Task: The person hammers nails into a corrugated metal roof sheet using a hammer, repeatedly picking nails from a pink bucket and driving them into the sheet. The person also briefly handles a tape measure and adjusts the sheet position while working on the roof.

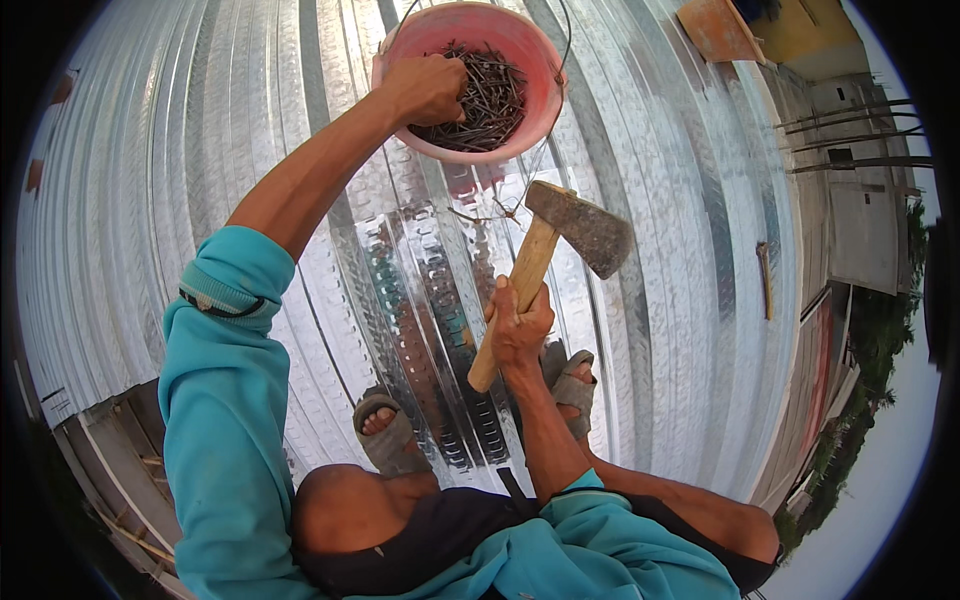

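My left hand (428, 88) reaches into a pink bucket (548, 70) in front of me. The bucket holds a heap of dark nails (490, 98). Curled fingers rest against the nails, and what they pinch is hidden beneath the hand. Near the middle, my right hand (522, 325) wraps round the wooden handle of a hatchet (585, 230). Its worn metal head points up and to the right, just below the bucket. The hatchet is held above the metal sheets, apart from the bucket.
Shiny ribbed metal sheets (660, 330) spread beneath my sandalled feet (575, 385). Bits of twisted wire (490, 215) lie below the bucket. A thin stick (765, 280) lies at right. An orange container (720, 30) stands far right. The sheets' edge (95, 405) shows at lower left.
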`<state>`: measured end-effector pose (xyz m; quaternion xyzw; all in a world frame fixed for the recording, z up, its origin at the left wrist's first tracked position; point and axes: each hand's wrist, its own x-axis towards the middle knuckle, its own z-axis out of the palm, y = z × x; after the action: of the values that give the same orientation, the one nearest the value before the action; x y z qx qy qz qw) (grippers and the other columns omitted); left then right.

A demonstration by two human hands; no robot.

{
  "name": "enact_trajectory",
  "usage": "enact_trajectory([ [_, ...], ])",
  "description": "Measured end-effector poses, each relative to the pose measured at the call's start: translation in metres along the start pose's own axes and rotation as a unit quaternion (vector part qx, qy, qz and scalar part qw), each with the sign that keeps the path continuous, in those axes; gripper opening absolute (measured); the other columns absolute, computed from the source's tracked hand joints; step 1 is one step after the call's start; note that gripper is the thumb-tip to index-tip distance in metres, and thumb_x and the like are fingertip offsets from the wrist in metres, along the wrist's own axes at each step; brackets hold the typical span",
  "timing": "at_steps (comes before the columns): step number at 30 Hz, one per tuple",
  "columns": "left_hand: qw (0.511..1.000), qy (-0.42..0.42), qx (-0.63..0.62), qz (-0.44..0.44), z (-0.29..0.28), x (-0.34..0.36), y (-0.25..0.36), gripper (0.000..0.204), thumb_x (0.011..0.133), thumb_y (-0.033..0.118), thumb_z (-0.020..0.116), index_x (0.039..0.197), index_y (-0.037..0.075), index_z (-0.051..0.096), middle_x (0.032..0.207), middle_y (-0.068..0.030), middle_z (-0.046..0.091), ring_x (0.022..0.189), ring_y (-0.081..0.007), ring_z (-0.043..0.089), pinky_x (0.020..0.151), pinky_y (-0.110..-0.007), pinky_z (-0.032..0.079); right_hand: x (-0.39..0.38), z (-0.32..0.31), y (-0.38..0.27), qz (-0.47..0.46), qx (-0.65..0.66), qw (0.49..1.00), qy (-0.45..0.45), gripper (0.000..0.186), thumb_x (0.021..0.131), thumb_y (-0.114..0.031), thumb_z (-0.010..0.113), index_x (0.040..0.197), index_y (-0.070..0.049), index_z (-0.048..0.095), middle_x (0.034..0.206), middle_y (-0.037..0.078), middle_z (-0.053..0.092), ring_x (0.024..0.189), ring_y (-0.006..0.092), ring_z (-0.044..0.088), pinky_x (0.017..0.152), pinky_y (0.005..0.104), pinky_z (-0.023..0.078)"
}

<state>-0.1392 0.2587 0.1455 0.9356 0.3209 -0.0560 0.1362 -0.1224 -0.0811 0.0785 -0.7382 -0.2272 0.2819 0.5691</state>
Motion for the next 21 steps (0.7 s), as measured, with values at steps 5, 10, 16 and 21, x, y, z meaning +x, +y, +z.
enact_trajectory([
  [5, 0.996, 0.048, -0.078, -0.018, 0.015, 0.006, -0.016, 0.026, 0.079, 0.025, 0.074, 0.097, 0.006, 0.075, 0.094, -0.0159, 0.075, 0.088, -0.0316, 0.071, 0.078, -0.045, 0.055, -0.003, 0.006, 0.001, -0.021, 0.030, 0.999, -0.008, 0.028, 0.098, -0.022, 0.070, 0.096, 0.003, 0.057, 0.062, 0.005, 0.061, 0.048, 0.0124, 0.059, 0.044, 0.0293, 0.047],
  [10, 0.899, 0.079, -0.430, -0.021, -0.027, -0.031, -0.039, 0.025, 0.088, 0.023, 0.074, 0.099, 0.002, 0.068, 0.095, -0.0119, 0.074, 0.087, -0.0209, 0.071, 0.074, -0.035, 0.056, -0.006, 0.004, 0.003, -0.045, -0.020, 0.999, -0.014, 0.028, 0.098, -0.021, 0.070, 0.096, 0.003, 0.058, 0.064, 0.007, 0.063, 0.049, 0.0136, 0.060, 0.045, 0.0298, 0.047],
  [16, 0.732, 0.231, -0.640, -0.015, 0.004, -0.149, 0.018, 0.022, 0.098, 0.009, 0.058, 0.118, 0.001, 0.053, 0.098, -0.0135, 0.073, 0.094, -0.0200, 0.073, 0.067, -0.029, 0.062, -0.008, -0.013, 0.011, -0.013, -0.052, 0.998, -0.026, 0.031, 0.097, -0.023, 0.071, 0.099, 0.005, 0.059, 0.069, 0.011, 0.065, 0.055, 0.0168, 0.063, 0.051, 0.0318, 0.050],
  [21, 0.724, 0.247, -0.606, -0.218, 0.145, -0.183, 0.009, 0.024, 0.099, 0.008, 0.059, 0.121, -0.001, 0.057, 0.102, -0.0137, 0.072, 0.093, -0.0194, 0.072, 0.071, -0.030, 0.058, -0.022, -0.007, 0.006, -0.048, -0.137, 0.985, -0.094, 0.033, 0.095, -0.022, 0.073, 0.106, 0.006, 0.061, 0.075, 0.014, 0.067, 0.063, 0.0222, 0.066, 0.059, 0.0364, 0.052],
])
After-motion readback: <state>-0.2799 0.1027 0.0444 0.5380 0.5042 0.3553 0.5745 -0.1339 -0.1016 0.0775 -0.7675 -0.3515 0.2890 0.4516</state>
